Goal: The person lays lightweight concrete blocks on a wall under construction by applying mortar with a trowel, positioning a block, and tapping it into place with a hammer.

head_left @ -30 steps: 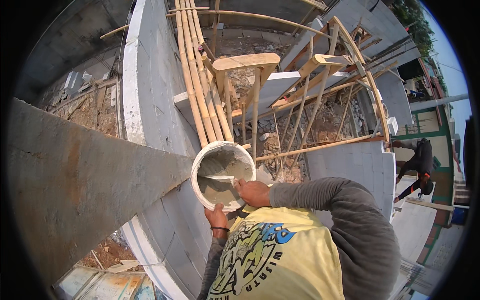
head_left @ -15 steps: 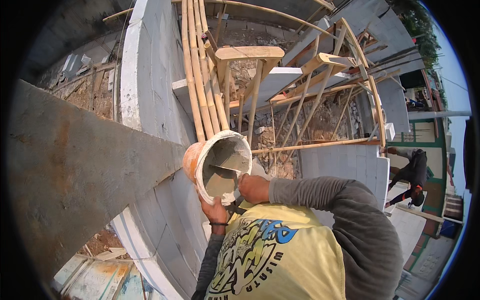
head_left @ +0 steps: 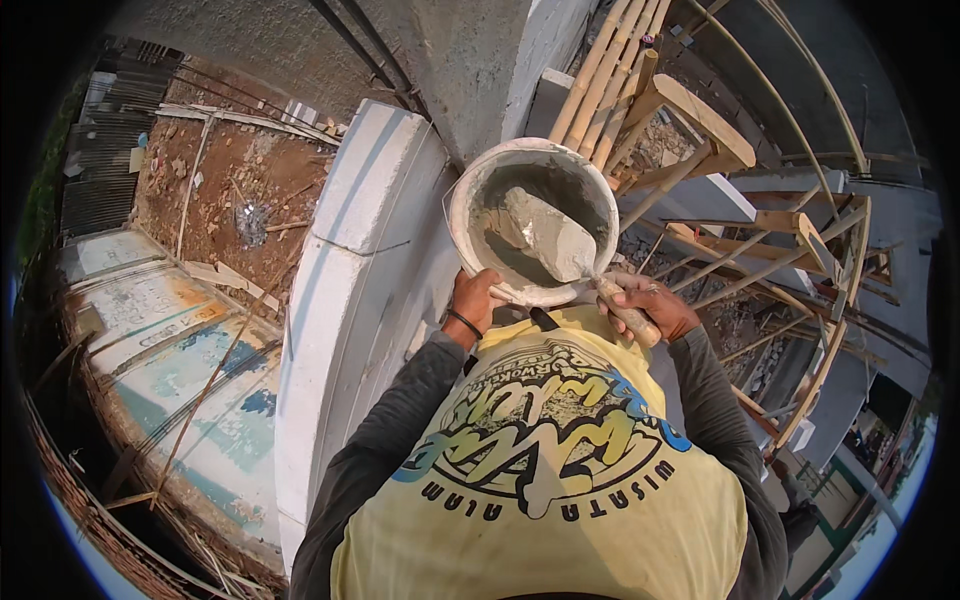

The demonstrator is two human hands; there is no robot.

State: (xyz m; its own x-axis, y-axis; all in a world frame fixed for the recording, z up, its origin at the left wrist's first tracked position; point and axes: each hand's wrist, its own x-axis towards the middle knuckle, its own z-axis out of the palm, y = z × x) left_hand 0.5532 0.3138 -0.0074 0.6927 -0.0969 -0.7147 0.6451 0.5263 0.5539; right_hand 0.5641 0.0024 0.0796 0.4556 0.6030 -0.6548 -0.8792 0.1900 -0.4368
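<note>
In front of my chest is a round bucket (head_left: 463,215) with a mortar-caked rim and grey wet mortar inside. My left hand (head_left: 474,304) grips the bucket's near left rim, fingers closed over the edge. My right hand (head_left: 647,308) is wrapped round the wooden handle of a trowel (head_left: 545,232). The trowel's blade lies over the bucket's mouth, coated with mortar, its tip pointing away from me. Part of the mortar is hidden beneath the blade.
Left of the bucket runs a white block wall (head_left: 365,190). Several bamboo poles (head_left: 605,85) lie beyond the bucket, beside a wooden frame (head_left: 705,120). Far below on the left are reddish soil (head_left: 240,160) and paint-stained panels (head_left: 190,350). A rough concrete column (head_left: 465,70) stands ahead.
My view has swung left, bringing the wall top and the ground below into sight. The trowel has come up from inside the bucket, its mortar-covered blade now facing up.
</note>
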